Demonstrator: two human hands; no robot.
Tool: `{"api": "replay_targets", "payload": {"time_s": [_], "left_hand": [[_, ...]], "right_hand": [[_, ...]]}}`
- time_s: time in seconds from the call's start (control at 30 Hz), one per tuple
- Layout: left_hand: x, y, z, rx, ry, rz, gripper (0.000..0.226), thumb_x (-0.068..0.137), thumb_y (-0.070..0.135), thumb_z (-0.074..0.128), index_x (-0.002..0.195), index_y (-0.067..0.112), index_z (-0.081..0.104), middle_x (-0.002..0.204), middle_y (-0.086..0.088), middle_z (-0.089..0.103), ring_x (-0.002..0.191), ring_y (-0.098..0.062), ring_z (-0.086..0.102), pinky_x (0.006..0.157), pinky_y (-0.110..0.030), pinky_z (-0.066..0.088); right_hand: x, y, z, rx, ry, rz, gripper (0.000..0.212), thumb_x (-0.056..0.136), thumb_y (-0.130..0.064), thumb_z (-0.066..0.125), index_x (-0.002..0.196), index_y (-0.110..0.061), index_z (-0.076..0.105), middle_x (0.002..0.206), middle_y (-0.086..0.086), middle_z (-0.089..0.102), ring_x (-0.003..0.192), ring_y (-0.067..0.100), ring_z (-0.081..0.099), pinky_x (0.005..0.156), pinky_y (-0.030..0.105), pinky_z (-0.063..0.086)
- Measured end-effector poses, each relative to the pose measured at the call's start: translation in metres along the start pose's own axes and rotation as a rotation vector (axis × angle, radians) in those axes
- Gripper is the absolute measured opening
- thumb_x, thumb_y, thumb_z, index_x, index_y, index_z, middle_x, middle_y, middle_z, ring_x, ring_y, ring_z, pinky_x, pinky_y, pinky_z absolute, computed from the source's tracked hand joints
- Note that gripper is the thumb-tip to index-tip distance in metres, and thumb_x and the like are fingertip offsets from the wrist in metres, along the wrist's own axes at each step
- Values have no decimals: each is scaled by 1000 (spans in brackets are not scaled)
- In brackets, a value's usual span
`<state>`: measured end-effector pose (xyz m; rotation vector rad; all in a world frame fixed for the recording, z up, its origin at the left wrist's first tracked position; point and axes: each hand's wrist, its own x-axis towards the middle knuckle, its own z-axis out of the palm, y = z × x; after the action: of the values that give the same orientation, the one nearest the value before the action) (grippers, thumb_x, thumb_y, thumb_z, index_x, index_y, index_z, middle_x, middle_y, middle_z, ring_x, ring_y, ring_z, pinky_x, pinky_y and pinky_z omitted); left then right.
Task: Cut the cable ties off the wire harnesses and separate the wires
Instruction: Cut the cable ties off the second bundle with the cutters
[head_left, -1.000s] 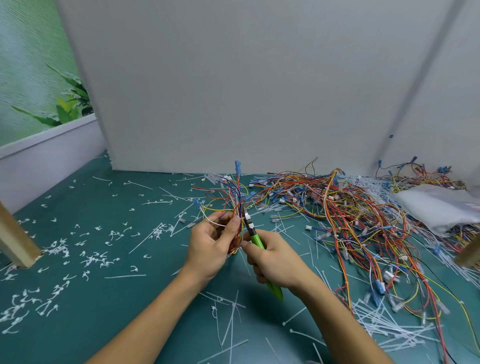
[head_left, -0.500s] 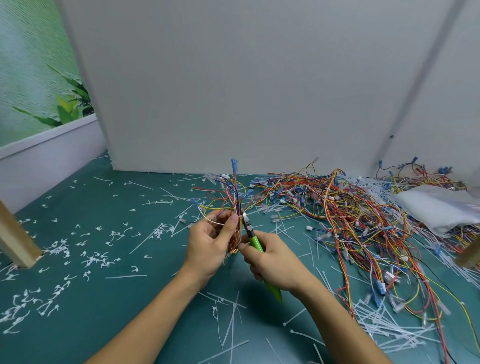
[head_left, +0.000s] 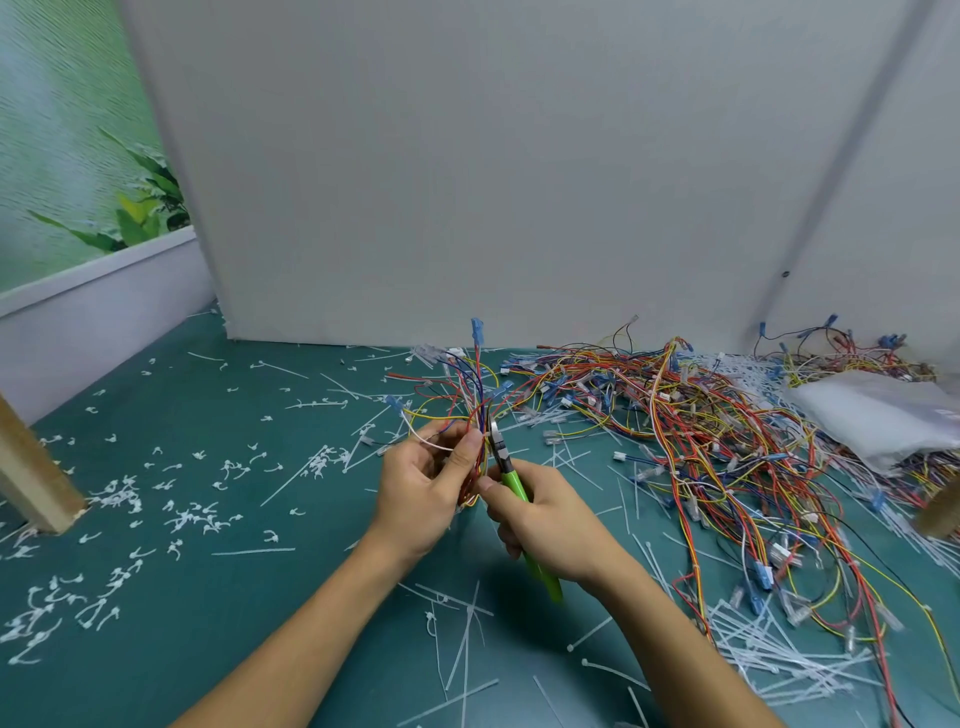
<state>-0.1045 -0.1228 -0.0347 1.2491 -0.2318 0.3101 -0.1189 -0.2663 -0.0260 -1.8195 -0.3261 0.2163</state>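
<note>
My left hand (head_left: 423, 491) grips a small wire harness (head_left: 470, 397) of red, yellow and blue wires that fans upward, with a blue connector at its top. My right hand (head_left: 545, 519) holds green-handled cutters (head_left: 511, 478); their metal jaws point up and sit against the bundle just right of my left thumb. Whether a cable tie lies between the jaws is hidden by my fingers and the wires. A large tangled pile of wires (head_left: 717, 441) spreads over the green mat (head_left: 208, 597) to the right.
Cut white tie pieces (head_left: 119, 499) litter the mat at left, and long cut ties (head_left: 779, 654) lie at lower right. A white plastic bag (head_left: 872, 410) rests on the wire pile. A wooden post (head_left: 31, 478) stands at far left, a grey panel behind.
Both hands have lifted slightly with the harness, and the cutter jaws have stayed pressed against the bundle beside my left thumb. Nothing else moved.
</note>
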Motion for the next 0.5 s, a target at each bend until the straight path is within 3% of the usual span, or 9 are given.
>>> {"api": "replay_targets", "payload": {"time_s": [0.1, 0.27, 0.5], "left_hand": [[0, 1, -1, 2, 0, -1, 13, 82, 18, 69, 91, 9, 66, 73, 2, 70, 64, -7, 62, 59, -17, 53], [0, 3, -2, 16, -13, 21, 4, 82, 18, 69, 85, 16, 70, 74, 3, 71, 66, -6, 63, 60, -16, 53], [2, 4, -6, 83, -36, 34, 6, 88, 17, 71, 84, 19, 75, 75, -8, 67, 68, -21, 57, 59, -21, 53]], "right_hand": [[-1, -3, 0, 4, 4, 12, 21, 105, -23, 55, 85, -16, 54, 66, 1, 44, 53, 16, 43, 57, 36, 41], [-5, -8, 1, 50, -19, 57, 19, 106, -23, 53, 89, -14, 54, 66, -1, 45, 52, 16, 45, 53, 34, 45], [-9, -17, -2, 161, -102, 119, 14, 106, -17, 50, 94, -10, 50, 64, -3, 46, 53, 19, 47, 53, 33, 47]]}}
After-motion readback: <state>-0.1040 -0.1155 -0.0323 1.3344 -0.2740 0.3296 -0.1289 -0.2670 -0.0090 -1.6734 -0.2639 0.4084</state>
